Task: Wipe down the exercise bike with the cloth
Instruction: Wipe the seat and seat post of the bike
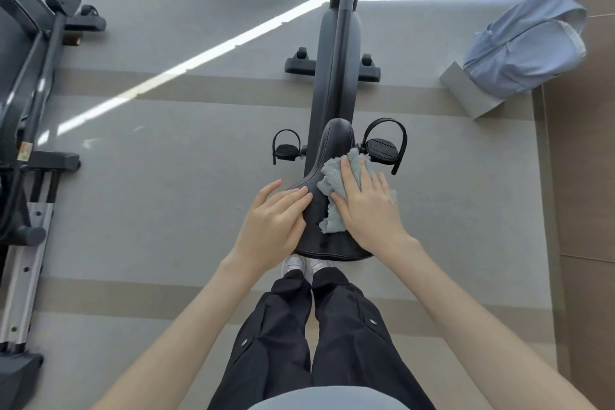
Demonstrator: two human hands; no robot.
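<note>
From the head camera we look straight down on the exercise bike (336, 76), standing behind its black saddle (335, 138). Our right hand (366, 210) lies flat with straight fingers, pressing the grey-green cloth (334, 178) onto the saddle's right side. Our left hand (273, 226) rests on the saddle's left edge, fingers extended, gripping nothing. A pale blue backpack (522, 50) sits off to the right, and another machine (30, 83) stands far left.
</note>
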